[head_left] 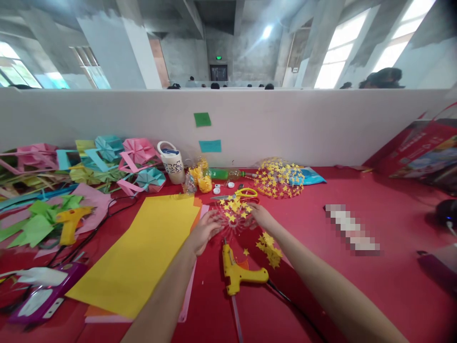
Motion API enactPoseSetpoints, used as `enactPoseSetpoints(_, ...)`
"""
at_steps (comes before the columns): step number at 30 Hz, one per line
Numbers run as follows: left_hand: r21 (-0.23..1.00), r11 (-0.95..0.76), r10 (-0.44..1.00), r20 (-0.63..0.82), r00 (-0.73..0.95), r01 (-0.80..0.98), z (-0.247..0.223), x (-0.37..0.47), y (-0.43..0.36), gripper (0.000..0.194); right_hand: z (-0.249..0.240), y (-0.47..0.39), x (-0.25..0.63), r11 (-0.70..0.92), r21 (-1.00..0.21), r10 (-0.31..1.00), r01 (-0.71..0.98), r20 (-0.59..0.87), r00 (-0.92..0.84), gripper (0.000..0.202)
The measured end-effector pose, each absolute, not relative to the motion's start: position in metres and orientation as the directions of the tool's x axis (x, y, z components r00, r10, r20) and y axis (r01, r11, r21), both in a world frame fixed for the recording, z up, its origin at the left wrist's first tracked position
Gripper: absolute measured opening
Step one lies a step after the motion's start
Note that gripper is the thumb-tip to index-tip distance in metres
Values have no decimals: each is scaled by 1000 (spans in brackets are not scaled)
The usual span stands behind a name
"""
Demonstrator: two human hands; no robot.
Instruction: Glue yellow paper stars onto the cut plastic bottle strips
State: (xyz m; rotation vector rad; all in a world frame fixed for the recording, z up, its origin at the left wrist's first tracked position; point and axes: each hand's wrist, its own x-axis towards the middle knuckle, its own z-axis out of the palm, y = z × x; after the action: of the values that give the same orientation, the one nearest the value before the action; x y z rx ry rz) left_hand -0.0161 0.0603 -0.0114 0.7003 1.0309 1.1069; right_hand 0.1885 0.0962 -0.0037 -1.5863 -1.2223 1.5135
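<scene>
Both hands are at the sides of a clear plastic piece cut into thin strips, with yellow stars stuck on it. My left hand grips its left edge with bent fingers. On the opposite edge, my right hand is closed, its fingertips partly hidden. Just below lies a yellow glue gun, nozzle pointing at the piece, a glue stick sticking out of its back. A pile of loose yellow stars is under my right forearm, with a single star nearby. Yellow-handled scissors lie behind the piece.
Yellow paper sheets lie left of my left arm. Folded paper shapes, another glue gun and a purple power strip are farther left. At the back stand a white cup and a star-covered clear ball beside a plastic bottle.
</scene>
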Motion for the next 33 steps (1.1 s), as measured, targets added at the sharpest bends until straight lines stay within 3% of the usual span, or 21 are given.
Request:
enactPoseSetpoints(7, 889, 304, 951, -304, 56, -343, -6, -15, 58, 37, -1, 95, 203, -300, -909, 940, 289, -333, -72, 32)
enactPoseSetpoints(14, 925, 260, 963, -271, -1, -276, 0, -23, 58, 47, 5, 85, 234, -127, -916, 990, 381, -139, -3, 35)
enactPoseSetpoints(21, 970, 216, 975, -220, -26, -110, 6, -36, 59, 45, -2, 69, 273, 6, -803, 1000, 595, 16, 11, 33)
enactPoseSetpoints(24, 997, 81, 976, -79, -204, 4, 4, -44, 62, 42, -11, 59, 282, 53, -693, 998, 719, 27, -48, 31)
enactPoseSetpoints(27, 987, -128, 910, 155, -384, 95, 8, -46, 62, 35, -21, 52, 284, 134, -581, 990, 803, 53, -127, 14)
enactPoseSetpoints(33, 959, -270, 909, 282, -306, 82, 26, -28, 47, 25, -31, 48, 276, 266, -431, 964, 862, 96, -250, 17)
